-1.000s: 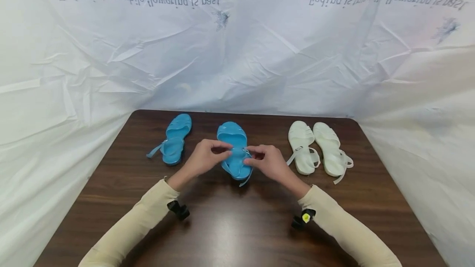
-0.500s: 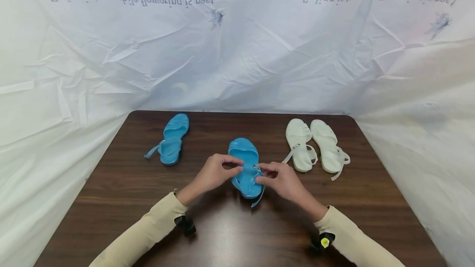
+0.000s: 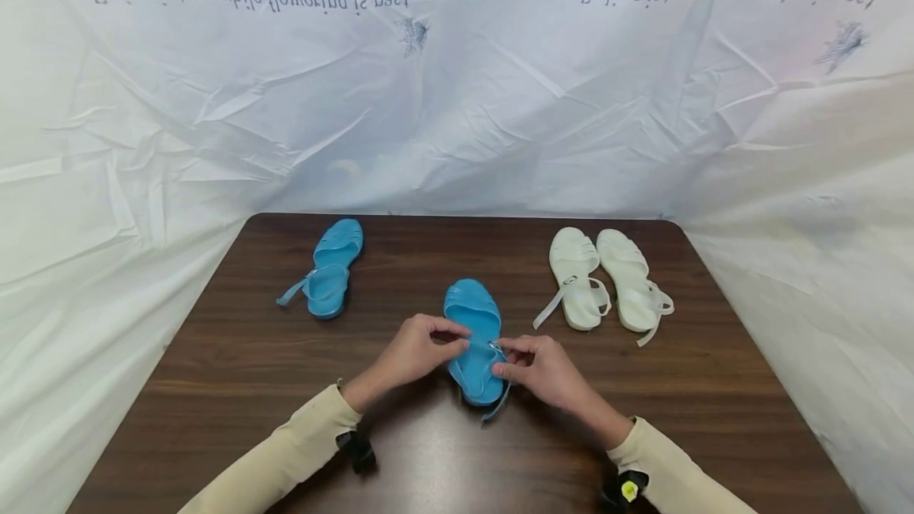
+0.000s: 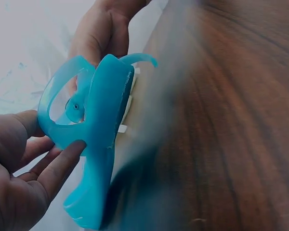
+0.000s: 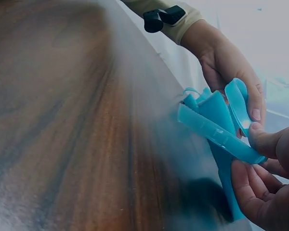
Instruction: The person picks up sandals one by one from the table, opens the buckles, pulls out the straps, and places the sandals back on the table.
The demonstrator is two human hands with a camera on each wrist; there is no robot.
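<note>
A blue jelly sandal is held between both hands near the middle of the table, its toe pointing away from the person. The left hand pinches its left side; in the left wrist view, thumb and fingers meet at the base of the heel strap. On the other side, the right hand pinches the sandal by the small metal buckle. The loose strap end slants across the sandal in the right wrist view. Seen from the left wrist, the sole stands nearly on edge beside a dark shadow.
Another blue sandal lies at the back left of the brown wooden table, strap undone. Two white sandals lie side by side at the back right with loose straps. A white printed sheet hangs behind and around the table.
Both hands have brought the blue sandal toward the person and slightly right, away from the table's back edge. Their grip looks the same. The other sandals stay where they were.
</note>
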